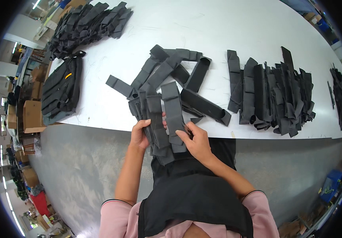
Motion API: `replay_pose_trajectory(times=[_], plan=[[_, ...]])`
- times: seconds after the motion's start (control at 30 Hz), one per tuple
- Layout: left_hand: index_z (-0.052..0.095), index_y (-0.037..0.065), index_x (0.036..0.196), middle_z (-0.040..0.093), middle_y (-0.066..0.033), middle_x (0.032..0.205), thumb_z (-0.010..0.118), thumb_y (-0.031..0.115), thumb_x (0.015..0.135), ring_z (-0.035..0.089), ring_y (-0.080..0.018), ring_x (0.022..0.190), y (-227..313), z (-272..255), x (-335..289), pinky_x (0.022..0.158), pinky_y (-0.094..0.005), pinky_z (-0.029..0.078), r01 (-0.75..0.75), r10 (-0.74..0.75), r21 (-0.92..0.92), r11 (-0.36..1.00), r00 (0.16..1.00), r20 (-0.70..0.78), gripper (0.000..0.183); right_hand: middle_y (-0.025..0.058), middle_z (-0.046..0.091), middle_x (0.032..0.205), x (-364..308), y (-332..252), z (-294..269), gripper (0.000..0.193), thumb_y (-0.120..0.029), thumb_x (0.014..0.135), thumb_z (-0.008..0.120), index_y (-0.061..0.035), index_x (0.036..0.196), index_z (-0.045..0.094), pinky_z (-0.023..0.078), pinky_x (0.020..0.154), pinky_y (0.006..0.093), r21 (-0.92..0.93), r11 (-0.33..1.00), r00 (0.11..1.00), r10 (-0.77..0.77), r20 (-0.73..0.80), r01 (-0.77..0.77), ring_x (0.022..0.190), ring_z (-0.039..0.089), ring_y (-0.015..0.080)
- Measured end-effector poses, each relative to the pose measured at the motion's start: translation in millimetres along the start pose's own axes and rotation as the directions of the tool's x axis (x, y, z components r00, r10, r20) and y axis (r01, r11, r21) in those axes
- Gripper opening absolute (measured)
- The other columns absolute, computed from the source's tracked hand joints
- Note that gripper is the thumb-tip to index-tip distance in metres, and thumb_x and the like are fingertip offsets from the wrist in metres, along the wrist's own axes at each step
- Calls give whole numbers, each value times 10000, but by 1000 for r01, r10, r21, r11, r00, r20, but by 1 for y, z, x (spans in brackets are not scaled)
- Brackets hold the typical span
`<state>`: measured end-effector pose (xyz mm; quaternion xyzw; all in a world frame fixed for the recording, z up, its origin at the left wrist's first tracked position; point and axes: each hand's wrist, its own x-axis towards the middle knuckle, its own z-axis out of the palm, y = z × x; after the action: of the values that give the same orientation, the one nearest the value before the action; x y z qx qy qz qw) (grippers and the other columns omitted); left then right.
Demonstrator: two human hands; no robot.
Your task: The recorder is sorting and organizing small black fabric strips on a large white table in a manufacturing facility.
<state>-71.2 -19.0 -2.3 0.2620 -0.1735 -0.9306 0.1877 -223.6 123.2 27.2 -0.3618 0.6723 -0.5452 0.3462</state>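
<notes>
My left hand (141,134) is closed around a bundle of dark grey fabric strips (155,123), gripped from its left side, thumb on the front. In my right hand (195,142) is a single dark grey fabric strip (173,107), stitched across into sections, pinched near its lower end with the thumb on top. It stands close beside the bundle, just over the table's front edge. Beyond both hands lies a loose heap of similar strips (163,71), some folded into open loops.
The white table (139,23) spans the view. A row of stacked strips (274,91) lies to the right, with a dark pile (339,97) at the far right. A bigger pile (87,27) and a black backpack (63,89) are at the left. Cardboard boxes (33,115) stand beyond.
</notes>
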Motion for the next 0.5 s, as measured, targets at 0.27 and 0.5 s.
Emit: replay_pose_trajectory(times=[0.27,0.5], plan=[[331,-25,1346,455,-248,1293,630,309,827,506,-336,1156,-23,-20,-4,934,-468,464,-120,112,-216,969,992,-51,686,12,457,528,3,11,20,254,-251,852,632,-11,797,571,308,401,256,239,757,745,442,499,-609,414,417,91],[386,-49,1273,559,-246,1159,624,94,734,609,-362,996,-12,6,-11,807,-448,546,-147,170,188,971,979,-115,605,19,499,584,8,29,28,263,-266,851,629,-16,907,566,339,403,261,260,711,686,411,600,-653,429,462,112]])
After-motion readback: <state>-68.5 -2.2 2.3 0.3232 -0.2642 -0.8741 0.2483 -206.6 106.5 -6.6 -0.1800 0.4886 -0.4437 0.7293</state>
